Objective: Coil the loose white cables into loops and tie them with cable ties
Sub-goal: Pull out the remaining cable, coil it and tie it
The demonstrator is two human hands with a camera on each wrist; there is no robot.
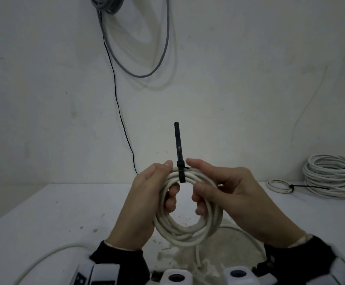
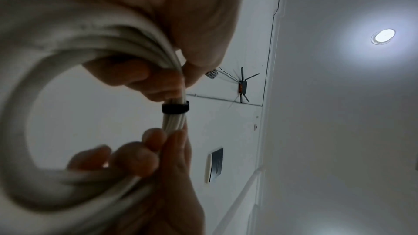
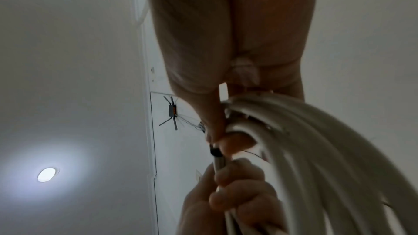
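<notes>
I hold a coil of white cable upright above the white table. A black cable tie wraps the top of the coil, and its long tail stands straight up. My left hand grips the coil's left side, fingers curled through the loop. My right hand grips the right side just beside the tie. In the left wrist view the black cable tie bands the white cable between both hands' fingers. The right wrist view shows the white cable bunched under my right hand.
A small tied coil and a larger stack of tied white coils lie at the table's back right. Loose white cable trails near the front edge. A grey cable loop and a thin black wire hang on the wall.
</notes>
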